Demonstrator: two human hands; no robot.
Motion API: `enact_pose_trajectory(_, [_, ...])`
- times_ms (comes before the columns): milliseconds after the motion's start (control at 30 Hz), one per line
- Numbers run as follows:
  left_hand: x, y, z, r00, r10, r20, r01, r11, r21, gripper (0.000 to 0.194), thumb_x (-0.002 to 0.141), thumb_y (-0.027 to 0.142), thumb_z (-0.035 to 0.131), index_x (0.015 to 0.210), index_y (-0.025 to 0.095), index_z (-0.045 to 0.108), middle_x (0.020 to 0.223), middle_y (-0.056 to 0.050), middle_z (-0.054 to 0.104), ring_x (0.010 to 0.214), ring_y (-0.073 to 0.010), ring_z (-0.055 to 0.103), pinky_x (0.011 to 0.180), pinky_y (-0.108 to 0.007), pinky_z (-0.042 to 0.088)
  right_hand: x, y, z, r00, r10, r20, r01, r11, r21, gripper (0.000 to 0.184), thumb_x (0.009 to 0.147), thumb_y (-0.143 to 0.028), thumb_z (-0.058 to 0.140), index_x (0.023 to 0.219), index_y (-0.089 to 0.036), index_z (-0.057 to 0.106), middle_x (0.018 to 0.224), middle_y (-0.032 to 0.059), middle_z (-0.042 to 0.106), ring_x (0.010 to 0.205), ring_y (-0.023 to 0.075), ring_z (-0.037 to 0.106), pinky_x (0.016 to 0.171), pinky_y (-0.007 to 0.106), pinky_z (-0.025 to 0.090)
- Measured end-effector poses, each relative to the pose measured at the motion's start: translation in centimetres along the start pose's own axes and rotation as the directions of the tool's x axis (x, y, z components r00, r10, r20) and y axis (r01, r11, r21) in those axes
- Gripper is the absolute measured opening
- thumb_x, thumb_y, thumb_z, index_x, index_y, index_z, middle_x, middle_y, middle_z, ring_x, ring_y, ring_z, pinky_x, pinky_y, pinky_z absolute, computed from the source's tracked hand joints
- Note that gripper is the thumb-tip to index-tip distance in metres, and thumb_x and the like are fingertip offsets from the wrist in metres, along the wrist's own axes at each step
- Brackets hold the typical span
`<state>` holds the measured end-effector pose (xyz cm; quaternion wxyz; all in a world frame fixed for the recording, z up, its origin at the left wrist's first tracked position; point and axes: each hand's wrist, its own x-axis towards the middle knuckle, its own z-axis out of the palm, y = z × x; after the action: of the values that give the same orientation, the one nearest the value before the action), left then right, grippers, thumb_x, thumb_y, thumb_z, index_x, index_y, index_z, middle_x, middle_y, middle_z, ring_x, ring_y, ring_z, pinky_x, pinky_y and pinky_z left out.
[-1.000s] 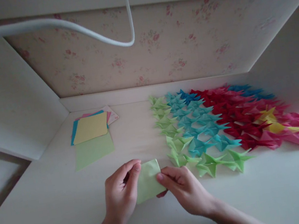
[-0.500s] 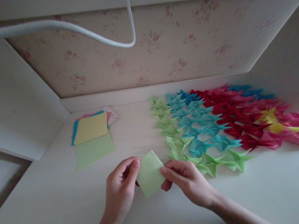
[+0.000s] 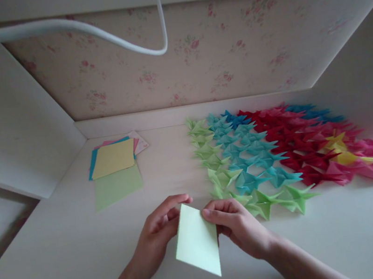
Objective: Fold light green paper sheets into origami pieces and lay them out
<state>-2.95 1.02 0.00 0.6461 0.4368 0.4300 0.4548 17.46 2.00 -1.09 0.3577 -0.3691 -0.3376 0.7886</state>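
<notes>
A folded pale green paper (image 3: 197, 241) is tilted in the air above the desk. My right hand (image 3: 240, 225) pinches its upper right edge, the thumb on the near face and the fingers behind. My left hand (image 3: 162, 230) is at the paper's upper left, its index finger stretched out past the top corner and its fingers apart. The left thumb tip is hidden behind the paper, so whether it touches is unclear. Just beyond my right hand lies a light green folded paper star (image 3: 295, 197).
Many folded paper stars cover the right of the white desk (image 3: 66, 253), including turquoise stars (image 3: 250, 181) and red stars (image 3: 298, 154). A yellow sheet (image 3: 113, 159) tops the paper stack at left, above a green sheet (image 3: 119, 188). A white cable (image 3: 102, 36) hangs overhead.
The green paper has turned and come lower and slightly right, showing a larger, brighter face. My left hand has loosened its pinch and moved right; my right hand has shifted along the edge.
</notes>
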Motion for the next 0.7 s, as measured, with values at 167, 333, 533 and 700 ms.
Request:
enact_pose_trajectory(167, [0.07,-0.26,-0.04,0.996,0.059,0.069,-0.057,0.998,-0.038,0.021,0.085,0.034,0.073,0.104,0.027,0.079,0.113,-0.008,0.071,0.088,-0.0209,0.066,0.069,-0.026,0.053,0.03,-0.19,0.3,0.998,0.039,-0.044,-0.037,0.999,0.04,0.033,0.074,-0.041,0.083,0.073,-0.01,0.072,0.063,0.0021,0.063,0.056,0.0111,0.055,0.052,0.022,0.04])
enact_pose_trajectory(333, [0.0,0.02,0.11,0.994,0.003,0.107,0.013,0.989,-0.148,0.023,0.083,0.033,0.075,0.104,0.024,0.078,0.099,-0.009,0.074,0.08,-0.0211,0.067,0.066,-0.029,0.055,0.07,-0.25,0.29,0.997,0.034,-0.062,-0.03,0.997,0.071,0.034,0.077,-0.044,0.082,0.088,-0.012,0.072,0.071,0.0025,0.066,0.062,0.0119,0.057,0.055,0.022,0.04])
enact_pose_trajectory(533, [-0.03,0.36,-0.05,0.987,-0.026,0.159,0.043,0.993,-0.109,0.022,0.085,0.03,0.074,0.106,0.025,0.077,0.094,-0.007,0.072,0.076,-0.0169,0.063,0.064,-0.025,0.055,0.05,-0.48,0.54,0.993,0.053,-0.104,-0.042,0.993,0.106,0.039,0.075,-0.047,0.082,0.094,-0.016,0.069,0.072,0.0021,0.07,0.058,0.0123,0.06,0.053,0.021,0.041])
enact_pose_trajectory(700, [0.24,0.19,0.14,0.993,0.0,0.12,0.0,1.0,0.0,0.016,0.088,0.032,0.071,0.096,0.021,0.079,0.1,-0.006,0.068,0.078,-0.0158,0.063,0.061,-0.022,0.055,-0.16,-0.88,0.99,0.986,0.055,-0.157,-0.049,0.998,0.043,0.045,0.073,-0.056,0.08,0.092,-0.016,0.069,0.065,-0.0002,0.066,0.052,0.0112,0.056,0.047,0.02,0.037])
